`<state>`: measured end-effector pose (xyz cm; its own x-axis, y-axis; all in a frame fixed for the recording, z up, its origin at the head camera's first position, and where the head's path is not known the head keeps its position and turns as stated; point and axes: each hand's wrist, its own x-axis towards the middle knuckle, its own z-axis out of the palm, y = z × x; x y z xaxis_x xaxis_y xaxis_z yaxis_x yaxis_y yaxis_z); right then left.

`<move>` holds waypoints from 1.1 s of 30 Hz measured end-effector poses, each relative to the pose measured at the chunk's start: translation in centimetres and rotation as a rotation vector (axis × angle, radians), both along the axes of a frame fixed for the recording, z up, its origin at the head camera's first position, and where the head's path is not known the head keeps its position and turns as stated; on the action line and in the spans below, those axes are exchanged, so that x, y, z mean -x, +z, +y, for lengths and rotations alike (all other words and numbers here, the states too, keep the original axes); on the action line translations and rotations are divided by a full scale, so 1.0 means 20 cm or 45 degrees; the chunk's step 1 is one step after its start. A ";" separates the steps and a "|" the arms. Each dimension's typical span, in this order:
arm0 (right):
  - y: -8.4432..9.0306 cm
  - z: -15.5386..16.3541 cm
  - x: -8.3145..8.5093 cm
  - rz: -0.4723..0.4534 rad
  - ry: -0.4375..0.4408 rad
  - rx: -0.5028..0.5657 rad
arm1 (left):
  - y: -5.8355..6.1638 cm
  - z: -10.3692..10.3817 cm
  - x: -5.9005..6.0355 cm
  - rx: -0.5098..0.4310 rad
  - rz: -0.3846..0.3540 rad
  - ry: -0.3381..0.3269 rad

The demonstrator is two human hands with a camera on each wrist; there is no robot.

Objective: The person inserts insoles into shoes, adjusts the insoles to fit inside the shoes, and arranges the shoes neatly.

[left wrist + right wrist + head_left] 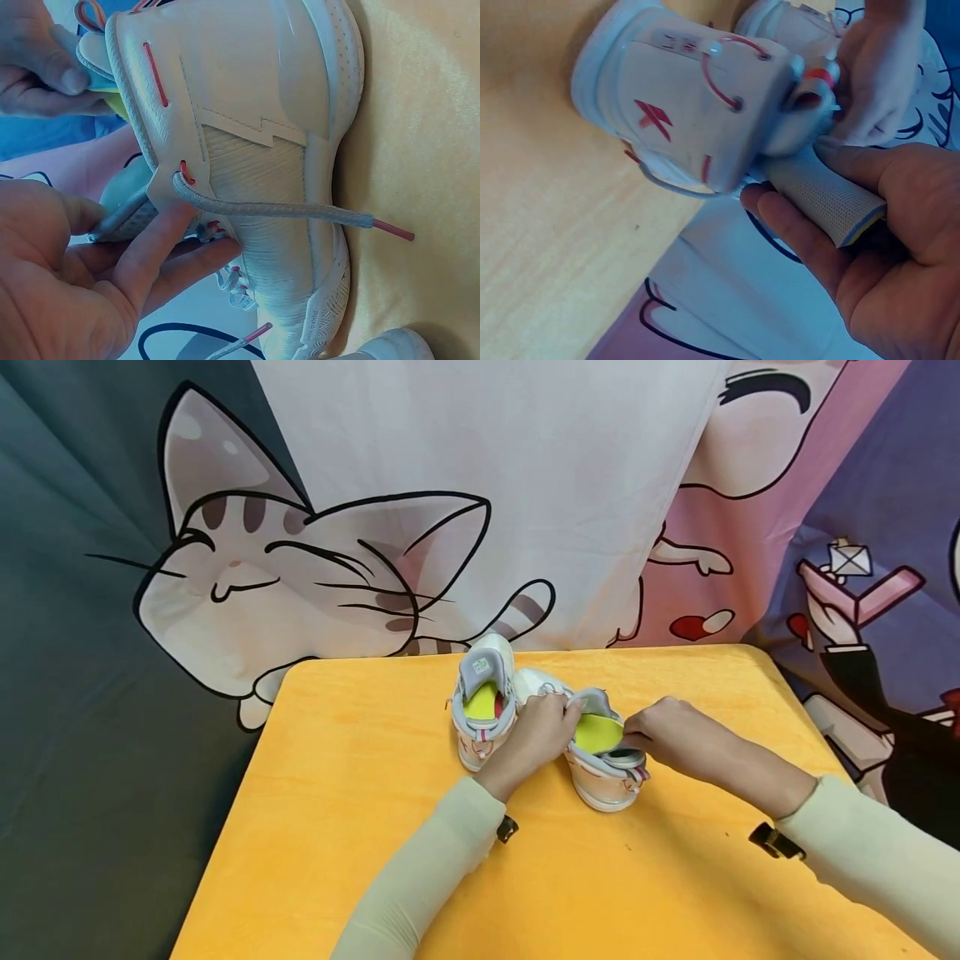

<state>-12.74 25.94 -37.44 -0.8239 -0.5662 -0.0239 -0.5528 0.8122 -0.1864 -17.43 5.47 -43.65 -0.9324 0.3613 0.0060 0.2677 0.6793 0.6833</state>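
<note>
A pale sneaker (606, 783) with pink details stands on the table, its heel toward me. My left hand (536, 728) pinches the grey tongue (124, 219) of this shoe between thumb and fingers, holding the opening wide. At the shoe's right side, my right hand (670, 735) grips a yellow-green insole (597, 734), thumb on one face and fingers on the other. In the right wrist view the insole's grey mesh underside (826, 196) shows, bent into a curve. The insole's far end is hidden inside the shoe. A loose lace (277, 210) hangs along the shoe's side.
The matching sneaker (480, 745) stands just left of the first one, with a yellow-green insole lying inside. Both rest near the back of the yellow table (360, 793). A printed cartoon curtain (600, 460) hangs behind the table's back edge.
</note>
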 end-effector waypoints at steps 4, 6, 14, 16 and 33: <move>-0.04 -0.02 0.02 0.006 -0.026 -0.006 | 0.00 0.00 0.00 -0.002 0.011 -0.005; -0.05 -0.03 0.03 0.011 -0.037 -0.014 | 0.00 0.00 0.00 0.001 0.010 -0.006; -0.07 -0.11 0.03 0.043 -0.074 -0.069 | 0.01 -0.01 0.00 -0.016 -0.018 0.006; -0.08 -0.13 0.03 0.047 -0.064 -0.100 | 0.01 -0.01 0.00 -0.022 -0.036 0.002; 0.01 -0.09 0.01 -0.214 -0.067 -0.079 | 0.01 -0.02 0.00 -0.018 -0.062 -0.014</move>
<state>-13.01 24.19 -37.29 -0.8341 -0.5153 -0.1971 -0.4742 0.8522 -0.2213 -17.51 5.11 -43.48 -0.9278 0.3716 -0.0341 0.2411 0.6665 0.7054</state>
